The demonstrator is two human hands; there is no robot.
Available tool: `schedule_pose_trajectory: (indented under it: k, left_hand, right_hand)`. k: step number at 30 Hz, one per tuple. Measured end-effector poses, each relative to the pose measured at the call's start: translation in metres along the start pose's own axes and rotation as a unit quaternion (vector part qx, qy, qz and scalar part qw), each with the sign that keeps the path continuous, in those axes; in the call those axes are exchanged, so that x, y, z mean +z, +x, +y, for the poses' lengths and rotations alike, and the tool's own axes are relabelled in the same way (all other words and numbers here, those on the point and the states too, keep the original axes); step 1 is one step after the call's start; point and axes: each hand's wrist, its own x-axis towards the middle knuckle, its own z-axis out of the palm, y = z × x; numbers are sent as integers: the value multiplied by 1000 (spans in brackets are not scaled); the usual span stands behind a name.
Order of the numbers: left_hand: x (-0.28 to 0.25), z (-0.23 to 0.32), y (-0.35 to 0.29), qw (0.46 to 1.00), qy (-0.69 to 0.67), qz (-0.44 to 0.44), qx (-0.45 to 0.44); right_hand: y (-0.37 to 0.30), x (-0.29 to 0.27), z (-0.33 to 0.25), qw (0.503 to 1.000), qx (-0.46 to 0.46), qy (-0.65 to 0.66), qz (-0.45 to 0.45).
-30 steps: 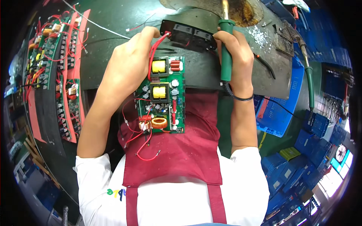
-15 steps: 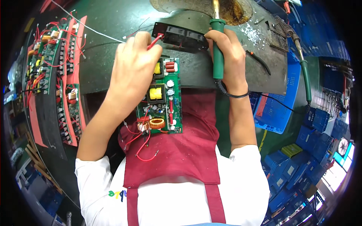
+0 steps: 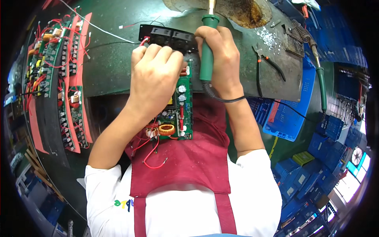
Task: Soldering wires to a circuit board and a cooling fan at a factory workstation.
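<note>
Nearest, a maroon apron [image 3: 179,164] shows below a green circuit board [image 3: 177,114]. Over the board's far left portion, a worker's left hand [image 3: 157,73] curls, its grip hidden from view; right of the board, the right hand [image 3: 222,59] clasps a green-handled soldering iron [image 3: 207,59]. Beyond the board: a black panel [image 3: 167,36].

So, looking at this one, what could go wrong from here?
The right grip holds a green-handled soldering iron beside the black panel; if hot, its metal shaft might scorch something when tilted.
The circuit board reaches past the front edge of the table, so a knock could shift it.
A loose red wire lies over the apron and might snag.
</note>
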Motion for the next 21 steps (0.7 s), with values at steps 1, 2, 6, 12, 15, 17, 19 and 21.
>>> schedule_pose_trajectory:
  k: [1,2,6,12,15,17,19,21]
  left_hand:
    - [2,1,0,1000,7,-18,-22]
    - [4,1,2,1000,5,-18,-23]
    - [11,-3,4,997,-28,68,-39]
    - [26,-8,-3,992,-82,76,-57]
    - [24,-6,-3,991,-81,80,-67]
    - [26,-4,-4,991,-81,83,-71]
    - [24,-2,-1,990,-90,87,-63]
    - [25,-2,0,990,-85,89,-63]
  right_hand:
    - [0,3,-3,1000,0,0,-2]
    - [-1,6,-6,1000,14,2,-1]
    - [-1,17,-11,999,31,20,12]
    - [-1,19,-9,999,23,24,7]
    - [-5,5,-11,999,-20,26,38]
    - [-19,-27,-20,999,-3,30,14]
    - [-35,-69,-19,997,-22,58,34]
    - [-63,-92,-21,988,4,105,109]
